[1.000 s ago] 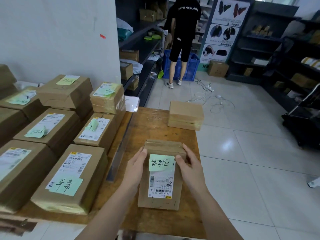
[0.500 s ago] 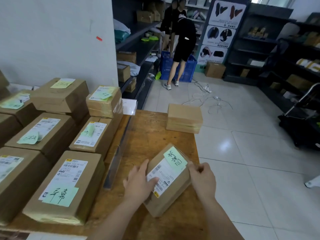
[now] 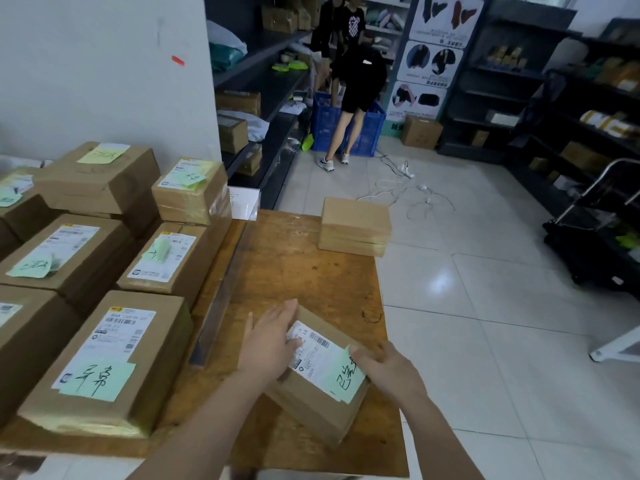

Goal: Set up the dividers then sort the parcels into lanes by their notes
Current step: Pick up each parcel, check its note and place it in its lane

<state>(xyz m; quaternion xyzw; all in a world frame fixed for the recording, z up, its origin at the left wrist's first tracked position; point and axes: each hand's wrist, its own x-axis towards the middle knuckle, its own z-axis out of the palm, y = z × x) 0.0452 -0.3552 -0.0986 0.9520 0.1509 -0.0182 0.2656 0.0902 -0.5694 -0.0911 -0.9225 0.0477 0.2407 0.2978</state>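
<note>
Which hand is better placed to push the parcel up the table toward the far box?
Right, probably. The right hand grips the parcel at its near end by the green note, so it sits behind the push. The left hand only lies flat on top, toward the far end.

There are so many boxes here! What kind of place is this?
Probably a parcel sorting room or small warehouse: taped cardboard parcels with shipping labels and green notes crowd the wooden table, and dark shelves along the walls hold more boxes.
</note>
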